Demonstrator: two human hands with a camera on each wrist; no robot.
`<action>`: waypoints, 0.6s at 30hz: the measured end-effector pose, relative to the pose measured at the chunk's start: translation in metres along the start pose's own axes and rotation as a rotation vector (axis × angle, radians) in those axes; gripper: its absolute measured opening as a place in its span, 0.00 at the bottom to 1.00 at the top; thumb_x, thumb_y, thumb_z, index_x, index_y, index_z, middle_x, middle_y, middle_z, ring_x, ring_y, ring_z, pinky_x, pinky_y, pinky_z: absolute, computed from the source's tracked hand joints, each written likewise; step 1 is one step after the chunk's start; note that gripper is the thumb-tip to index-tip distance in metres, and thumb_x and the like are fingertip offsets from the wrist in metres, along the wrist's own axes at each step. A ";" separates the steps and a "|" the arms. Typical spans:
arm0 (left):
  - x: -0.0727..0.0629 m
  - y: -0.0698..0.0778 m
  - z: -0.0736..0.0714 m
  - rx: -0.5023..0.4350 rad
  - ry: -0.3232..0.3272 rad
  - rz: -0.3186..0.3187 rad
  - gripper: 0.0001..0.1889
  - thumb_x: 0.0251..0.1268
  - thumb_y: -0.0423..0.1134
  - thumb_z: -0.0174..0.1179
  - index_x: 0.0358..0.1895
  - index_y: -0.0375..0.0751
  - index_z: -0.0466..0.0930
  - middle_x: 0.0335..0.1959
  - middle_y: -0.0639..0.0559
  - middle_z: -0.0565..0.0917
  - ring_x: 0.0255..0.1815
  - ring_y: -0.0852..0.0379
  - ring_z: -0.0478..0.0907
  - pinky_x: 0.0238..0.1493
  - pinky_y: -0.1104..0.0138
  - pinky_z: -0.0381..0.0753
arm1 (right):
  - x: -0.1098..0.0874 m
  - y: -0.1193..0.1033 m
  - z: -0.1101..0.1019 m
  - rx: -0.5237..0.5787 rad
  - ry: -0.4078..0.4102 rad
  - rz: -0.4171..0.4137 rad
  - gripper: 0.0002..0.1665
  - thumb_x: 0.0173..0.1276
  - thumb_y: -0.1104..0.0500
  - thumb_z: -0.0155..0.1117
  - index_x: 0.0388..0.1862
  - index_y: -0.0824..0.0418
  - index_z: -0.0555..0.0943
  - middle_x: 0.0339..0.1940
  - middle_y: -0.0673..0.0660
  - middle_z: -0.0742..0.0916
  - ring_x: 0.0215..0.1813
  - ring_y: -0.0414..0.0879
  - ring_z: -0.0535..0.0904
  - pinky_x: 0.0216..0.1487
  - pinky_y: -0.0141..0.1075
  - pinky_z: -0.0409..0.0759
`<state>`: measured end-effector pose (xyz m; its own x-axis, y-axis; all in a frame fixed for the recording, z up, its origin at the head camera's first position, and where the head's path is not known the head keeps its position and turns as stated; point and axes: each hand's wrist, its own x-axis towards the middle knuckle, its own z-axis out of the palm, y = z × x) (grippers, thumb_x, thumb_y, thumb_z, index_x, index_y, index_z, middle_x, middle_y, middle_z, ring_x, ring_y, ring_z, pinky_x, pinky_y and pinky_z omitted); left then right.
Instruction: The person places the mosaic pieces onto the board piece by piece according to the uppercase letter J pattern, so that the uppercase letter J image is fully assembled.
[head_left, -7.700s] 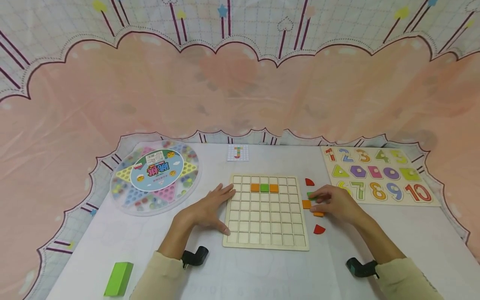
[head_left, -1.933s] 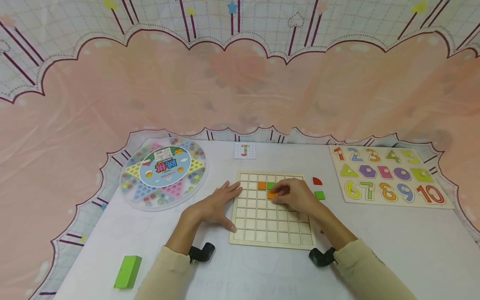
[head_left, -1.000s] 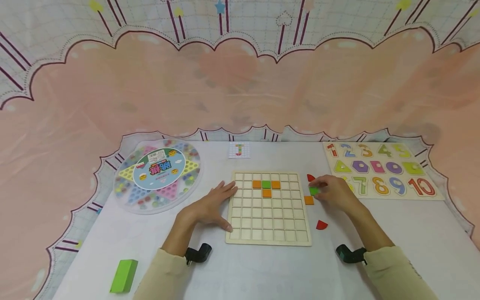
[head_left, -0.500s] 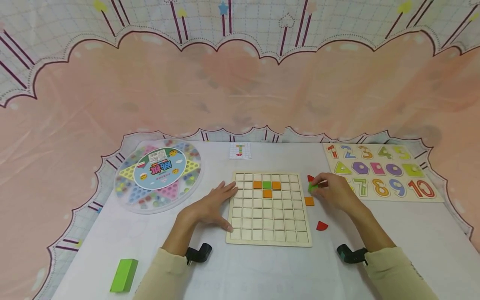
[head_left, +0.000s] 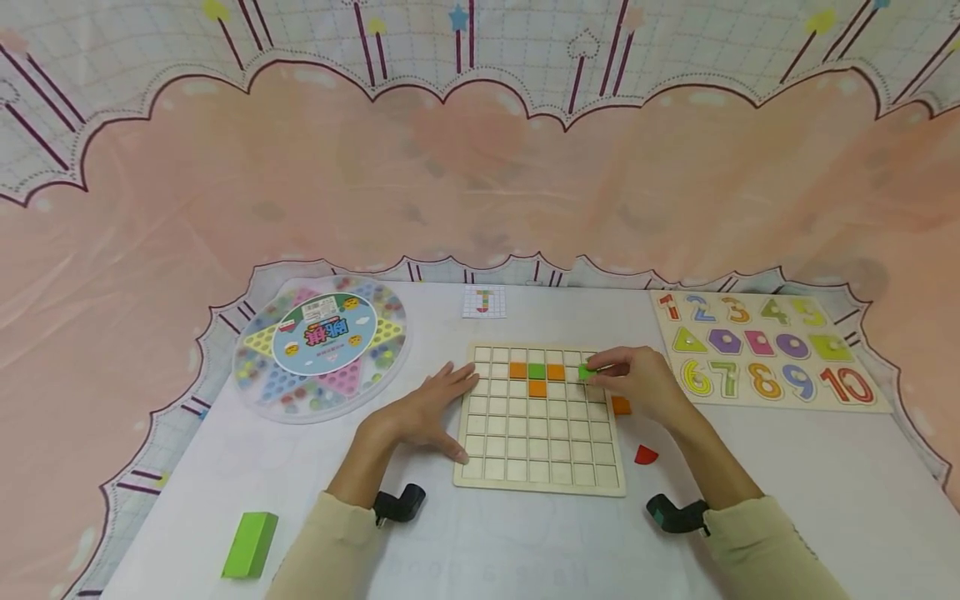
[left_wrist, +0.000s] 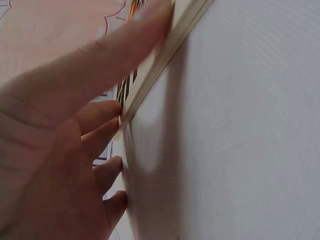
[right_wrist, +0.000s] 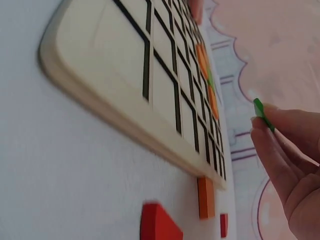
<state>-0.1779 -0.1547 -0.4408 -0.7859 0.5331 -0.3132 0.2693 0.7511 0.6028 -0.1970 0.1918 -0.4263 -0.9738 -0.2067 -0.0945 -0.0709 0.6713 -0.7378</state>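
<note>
My right hand (head_left: 639, 385) pinches a green square tile (head_left: 586, 373) between thumb and fingers over the right side of the wooden grid board (head_left: 538, 490). In the right wrist view the green tile (right_wrist: 263, 115) is tilted and raised above the board's surface. With fingers spread, my left hand (head_left: 423, 412) rests along the board's left edge, thumb at the lower corner. Set in the board are a green tile (head_left: 536, 371) between two orange ones in one row, and an orange tile (head_left: 537, 388) below the green.
Beside the board's right edge lie an orange tile (head_left: 621, 405) and a red quarter-round piece (head_left: 646, 455); another red piece (right_wrist: 224, 225) is farther back. A pattern card (head_left: 484, 302), a number puzzle (head_left: 772, 350), a round marble game (head_left: 322, 350) and a green block (head_left: 250, 545) surround the board.
An orange tile now sits below the green one. My right hand has picked up the green tile from right of the board and carried it left over the grid. My left hand stays put.
</note>
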 end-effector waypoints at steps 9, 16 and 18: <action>-0.001 0.001 0.000 0.036 0.007 -0.002 0.61 0.45 0.49 0.82 0.82 0.40 0.54 0.87 0.48 0.48 0.88 0.39 0.35 0.86 0.41 0.42 | 0.004 -0.019 0.020 0.059 -0.011 -0.057 0.14 0.65 0.61 0.73 0.50 0.60 0.90 0.57 0.61 0.89 0.51 0.51 0.87 0.53 0.36 0.88; -0.002 0.001 -0.001 0.090 0.018 -0.006 0.61 0.44 0.52 0.82 0.82 0.41 0.55 0.86 0.49 0.50 0.88 0.39 0.39 0.84 0.39 0.48 | 0.004 -0.026 0.031 0.117 -0.047 -0.063 0.16 0.63 0.60 0.76 0.50 0.60 0.90 0.56 0.60 0.89 0.50 0.48 0.87 0.54 0.35 0.87; -0.003 0.001 -0.001 0.102 0.021 -0.003 0.61 0.43 0.53 0.82 0.81 0.41 0.55 0.86 0.48 0.51 0.88 0.39 0.40 0.84 0.38 0.49 | 0.004 -0.028 0.035 0.119 -0.046 -0.077 0.15 0.62 0.60 0.77 0.48 0.60 0.90 0.55 0.60 0.90 0.49 0.47 0.87 0.53 0.34 0.87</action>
<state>-0.1760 -0.1563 -0.4382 -0.7977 0.5237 -0.2990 0.3213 0.7887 0.5241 -0.1915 0.1473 -0.4295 -0.9554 -0.2886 -0.0629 -0.1164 0.5635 -0.8179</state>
